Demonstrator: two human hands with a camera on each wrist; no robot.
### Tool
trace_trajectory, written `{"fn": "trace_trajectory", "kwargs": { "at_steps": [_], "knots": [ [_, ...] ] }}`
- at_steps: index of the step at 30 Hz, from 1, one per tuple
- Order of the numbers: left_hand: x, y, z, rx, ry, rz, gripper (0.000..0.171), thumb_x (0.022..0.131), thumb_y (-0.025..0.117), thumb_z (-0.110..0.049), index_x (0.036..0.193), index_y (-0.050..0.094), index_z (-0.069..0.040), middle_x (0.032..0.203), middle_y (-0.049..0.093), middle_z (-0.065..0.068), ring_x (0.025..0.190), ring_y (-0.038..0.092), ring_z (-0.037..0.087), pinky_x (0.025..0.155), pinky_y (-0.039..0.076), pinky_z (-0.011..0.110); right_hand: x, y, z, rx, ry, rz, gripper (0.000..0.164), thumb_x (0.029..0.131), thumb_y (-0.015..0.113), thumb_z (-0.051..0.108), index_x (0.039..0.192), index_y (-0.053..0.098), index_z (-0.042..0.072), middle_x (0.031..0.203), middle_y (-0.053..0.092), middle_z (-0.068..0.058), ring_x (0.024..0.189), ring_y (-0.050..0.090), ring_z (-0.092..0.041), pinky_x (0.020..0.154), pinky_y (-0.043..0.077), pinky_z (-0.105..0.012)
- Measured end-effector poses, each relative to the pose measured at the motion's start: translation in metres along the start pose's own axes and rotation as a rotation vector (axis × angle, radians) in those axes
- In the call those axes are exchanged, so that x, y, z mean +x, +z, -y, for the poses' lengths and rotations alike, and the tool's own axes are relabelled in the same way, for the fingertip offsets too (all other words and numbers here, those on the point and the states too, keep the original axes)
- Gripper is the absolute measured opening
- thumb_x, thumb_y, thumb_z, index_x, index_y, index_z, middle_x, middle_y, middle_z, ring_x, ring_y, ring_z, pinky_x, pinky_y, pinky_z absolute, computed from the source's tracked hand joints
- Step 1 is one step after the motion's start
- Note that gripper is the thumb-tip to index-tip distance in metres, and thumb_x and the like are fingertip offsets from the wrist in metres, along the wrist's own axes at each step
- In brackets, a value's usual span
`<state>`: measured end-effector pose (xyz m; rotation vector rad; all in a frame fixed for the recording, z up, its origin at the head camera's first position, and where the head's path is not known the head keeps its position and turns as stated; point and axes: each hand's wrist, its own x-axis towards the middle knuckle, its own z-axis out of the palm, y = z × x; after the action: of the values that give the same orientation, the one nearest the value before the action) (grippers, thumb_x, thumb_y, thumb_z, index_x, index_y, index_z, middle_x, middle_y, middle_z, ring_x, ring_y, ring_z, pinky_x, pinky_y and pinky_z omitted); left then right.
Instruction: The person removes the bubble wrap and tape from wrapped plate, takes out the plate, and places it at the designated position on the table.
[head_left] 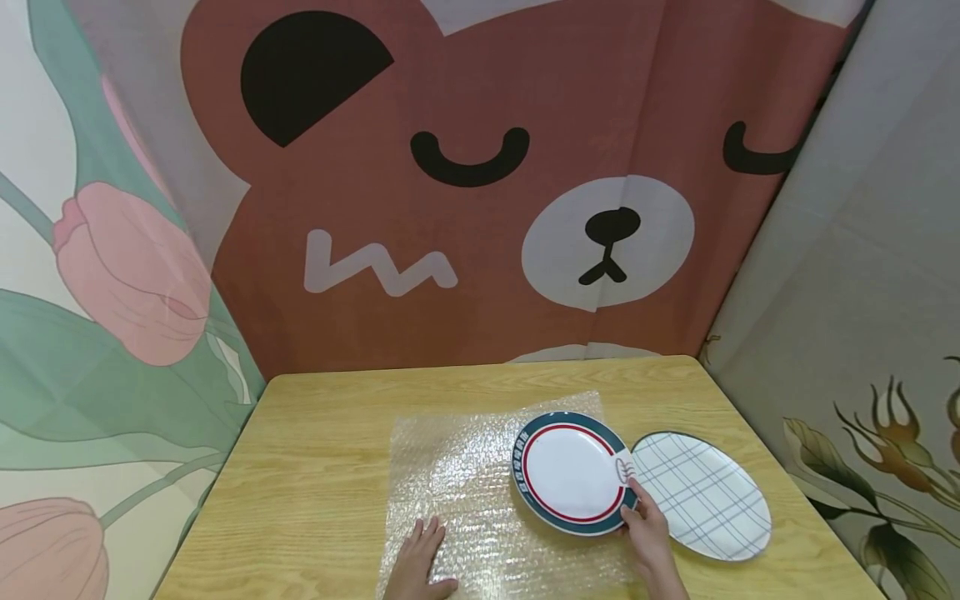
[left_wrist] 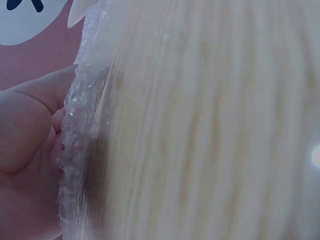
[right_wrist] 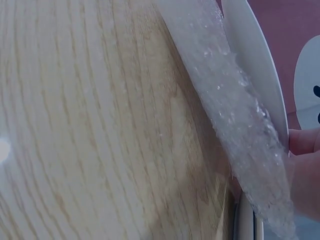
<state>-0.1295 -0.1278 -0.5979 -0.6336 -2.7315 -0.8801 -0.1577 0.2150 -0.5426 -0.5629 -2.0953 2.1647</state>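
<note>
My right hand grips a round plate by its lower right rim, thumb over the top. This plate is white in the middle with a red ring and a dark blue-green patterned border. It appears over the bubble wrap, a clear sheet spread on the table. In the right wrist view the plate's pale underside tilts above the wrap, fingers at its edge. My left hand rests on the wrap's near left part with fingers extended; the left wrist view shows the palm side beside the wrap's edge.
A white plate with a blue-grey grid pattern lies on the table to the right, its left edge partly behind the held plate. The light wooden table meets a bear-print curtain at the back, with floral curtains at both sides.
</note>
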Motion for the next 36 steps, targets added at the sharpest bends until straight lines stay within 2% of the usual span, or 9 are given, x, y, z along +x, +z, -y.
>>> {"fn": "trace_trajectory", "kwargs": {
  "at_steps": [7, 12, 19, 24, 36],
  "knots": [
    [0.000, 0.003, 0.003, 0.013, 0.022, -0.026, 0.077, 0.058, 0.074, -0.037, 0.115, 0.053, 0.009, 0.119, 0.050, 0.027, 0.108, 0.040, 0.050, 0.082, 0.036, 0.059, 0.000, -0.003, 0.000, 0.010, 0.021, 0.000, 0.055, 0.089, 0.037, -0.008, 0.139, 0.018, -0.002, 0.112, 0.041, -0.029, 0.069, 0.049, -0.008, 0.055, 0.044, -0.022],
    [-0.001, 0.003, 0.002, 0.014, 0.010, -0.024, 0.076, 0.058, 0.074, -0.037, 0.115, 0.053, 0.009, 0.119, 0.050, 0.027, 0.109, 0.040, 0.050, 0.082, 0.036, 0.058, 0.000, -0.007, 0.000, 0.026, 0.030, 0.002, 0.055, 0.090, 0.036, -0.007, 0.140, 0.015, 0.000, 0.117, 0.036, -0.031, 0.070, 0.049, -0.007, 0.057, 0.044, -0.023],
    [0.000, 0.001, 0.001, 0.003, 0.011, -0.016, 0.076, 0.059, 0.074, -0.037, 0.115, 0.052, 0.010, 0.119, 0.049, 0.027, 0.108, 0.040, 0.051, 0.083, 0.035, 0.059, -0.001, -0.012, 0.002, 0.062, 0.059, -0.043, 0.056, 0.090, 0.036, -0.005, 0.141, 0.015, 0.003, 0.106, 0.041, -0.016, 0.069, 0.046, -0.006, 0.058, 0.042, -0.020],
    [0.000, 0.001, 0.000, 0.005, 0.008, -0.016, 0.076, 0.059, 0.073, -0.037, 0.115, 0.052, 0.009, 0.119, 0.049, 0.027, 0.108, 0.040, 0.051, 0.083, 0.035, 0.058, -0.001, -0.016, 0.002, 0.062, 0.031, -0.071, 0.055, 0.089, 0.036, -0.005, 0.140, 0.017, 0.001, 0.097, 0.044, -0.007, 0.067, 0.047, -0.004, 0.057, 0.043, -0.019],
    [0.000, -0.001, -0.001, -0.004, 0.013, -0.020, 0.077, 0.060, 0.072, -0.040, 0.115, 0.052, 0.010, 0.119, 0.049, 0.028, 0.109, 0.040, 0.051, 0.083, 0.035, 0.060, 0.001, -0.023, 0.001, 0.106, 0.018, -0.109, 0.056, 0.089, 0.037, -0.006, 0.140, 0.016, 0.000, 0.096, 0.046, -0.004, 0.070, 0.048, -0.002, 0.058, 0.043, -0.019]
  ]
}}
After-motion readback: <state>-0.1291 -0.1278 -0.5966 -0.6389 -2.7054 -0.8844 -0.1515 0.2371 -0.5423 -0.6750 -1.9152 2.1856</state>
